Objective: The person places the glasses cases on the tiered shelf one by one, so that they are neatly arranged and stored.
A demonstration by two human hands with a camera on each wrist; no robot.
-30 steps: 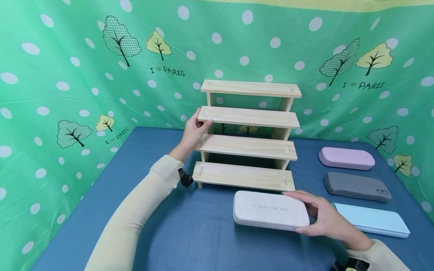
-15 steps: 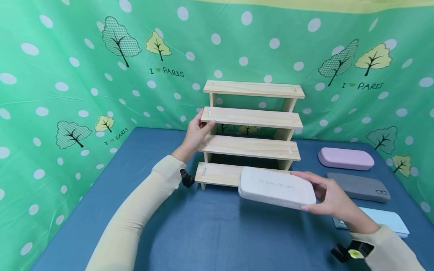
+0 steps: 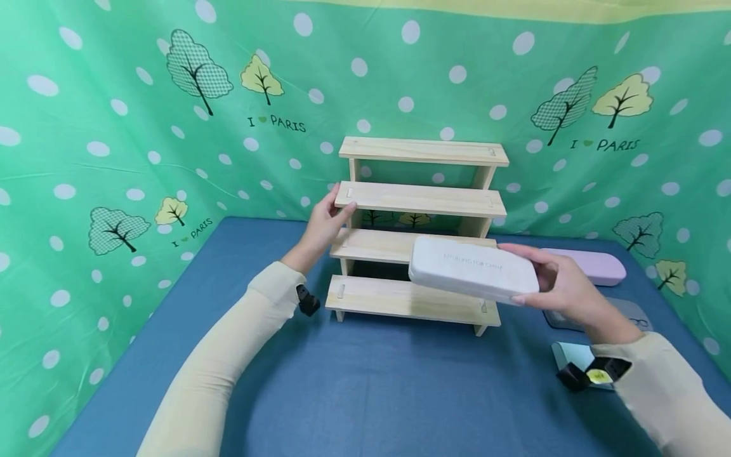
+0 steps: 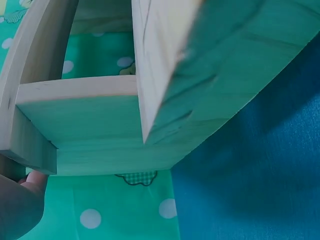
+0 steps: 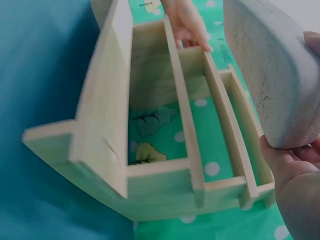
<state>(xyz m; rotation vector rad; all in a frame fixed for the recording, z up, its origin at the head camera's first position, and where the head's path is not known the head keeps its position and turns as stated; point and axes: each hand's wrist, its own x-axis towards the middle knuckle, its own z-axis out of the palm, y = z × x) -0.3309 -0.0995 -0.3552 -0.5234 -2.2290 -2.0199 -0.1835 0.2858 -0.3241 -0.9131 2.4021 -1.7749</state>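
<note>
Surface (image 3: 365,387) in front is dark blue, and on its right lies the blue case (image 3: 571,352), partly covered from sight, so what it holds does not show. Raised above the surface, the right hand (image 3: 562,282) pinches the white case (image 3: 474,268) by its right end, thumb on the near side and fingers on the far side, its lettered lid up and closed as far as can be seen. The case is in the air before the lower boards of the rack (image 3: 419,198) and looks apart from it. With only one end gripped, a steady carry probably wants a firm pinch, the free end level, and enough height to pass the board edges (a knock could turn the case in the fingers). Beyond it the grey case (image 3: 630,308) lies half hidden by the same hand, its inside out of sight. Then comes the rack itself, four stepped wooden boards, the second from the top pinched at its left end by the left hand (image 3: 322,223), thumb in front; bracing there seems sensible, best without pulling, as the rack looks light. Farther back the purple case (image 3: 599,266) looks closed, contents unseen, and behind everything hangs the green cloth (image 3: 388,82)
</note>
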